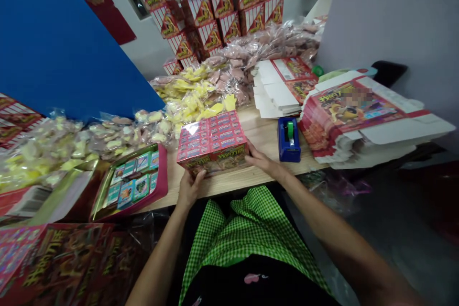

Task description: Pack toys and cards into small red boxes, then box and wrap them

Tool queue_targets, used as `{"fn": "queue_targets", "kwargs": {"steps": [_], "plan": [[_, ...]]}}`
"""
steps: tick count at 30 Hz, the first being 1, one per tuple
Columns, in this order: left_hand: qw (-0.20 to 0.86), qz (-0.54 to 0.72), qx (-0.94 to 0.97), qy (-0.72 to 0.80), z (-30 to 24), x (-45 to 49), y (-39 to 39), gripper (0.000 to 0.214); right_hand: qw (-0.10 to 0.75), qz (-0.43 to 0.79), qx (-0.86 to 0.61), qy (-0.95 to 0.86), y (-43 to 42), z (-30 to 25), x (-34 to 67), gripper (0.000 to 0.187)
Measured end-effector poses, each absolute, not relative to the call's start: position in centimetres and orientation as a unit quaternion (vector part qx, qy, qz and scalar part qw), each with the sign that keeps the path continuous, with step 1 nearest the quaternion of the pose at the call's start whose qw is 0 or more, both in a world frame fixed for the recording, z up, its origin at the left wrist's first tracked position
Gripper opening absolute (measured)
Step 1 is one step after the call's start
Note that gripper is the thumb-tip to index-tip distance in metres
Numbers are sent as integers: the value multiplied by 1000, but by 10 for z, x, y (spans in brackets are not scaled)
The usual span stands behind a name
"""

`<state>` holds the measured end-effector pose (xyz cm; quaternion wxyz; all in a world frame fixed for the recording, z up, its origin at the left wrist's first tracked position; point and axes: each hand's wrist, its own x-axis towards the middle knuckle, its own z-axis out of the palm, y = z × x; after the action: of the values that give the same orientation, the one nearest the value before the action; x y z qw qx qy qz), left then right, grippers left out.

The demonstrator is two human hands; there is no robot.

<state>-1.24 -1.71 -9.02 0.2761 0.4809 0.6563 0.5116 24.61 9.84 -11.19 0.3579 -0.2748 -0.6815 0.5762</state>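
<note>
A shrink-wrapped pack of small red and pink boxes (215, 141) sits near the front edge of the wooden table (258, 124). My left hand (191, 186) grips its lower left front corner, thumb against the front face and the other fingers partly hidden. At the right end, my right hand (263, 160) presses its fingers against the side of the pack. To the right stands a blue tape dispenser (289, 146) with a green roll. Left of the pack lies an open pink box (162, 169) holding several teal card packs (125, 191).
Flattened printed cartons (358, 105) are stacked at the right, with more white and red cartons (278, 88) behind the dispenser. Bagged yellow pieces (197, 86) and bagged pink pieces (265, 43) heap along the back. Red boxes (222, 0) pile against the wall. A blue panel (71, 43) rises at left.
</note>
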Motion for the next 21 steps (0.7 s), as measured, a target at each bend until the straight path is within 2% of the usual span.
{"fn": "queue_targets", "kwargs": {"steps": [2, 3, 6, 9, 11, 14, 19, 21], "plan": [[279, 482, 493, 668, -84, -17, -15, 59, 326, 500, -290, -748, 96, -113, 249, 106], [281, 470, 498, 672, -79, -18, -14, 58, 318, 468, -300, -768, 96, -111, 249, 108], [255, 457, 510, 682, -50, -19, -11, 56, 334, 406, -327, -786, 96, -91, 248, 93], [170, 431, 517, 720, -12, -21, -3, 57, 367, 373, -332, -785, 103, -55, 248, 79], [152, 415, 508, 740, 9, -24, 3, 65, 364, 381, -327, -784, 109, -35, 247, 72], [198, 423, 479, 743, 20, -28, 8, 75, 334, 404, -336, -782, 114, -26, 242, 67], [252, 494, 411, 724, 4, -31, 4, 82, 335, 446, -345, -754, 113, -48, 234, 78], [261, 528, 381, 713, 0, -34, 4, 81, 347, 474, -365, -722, 115, -52, 234, 75]]}}
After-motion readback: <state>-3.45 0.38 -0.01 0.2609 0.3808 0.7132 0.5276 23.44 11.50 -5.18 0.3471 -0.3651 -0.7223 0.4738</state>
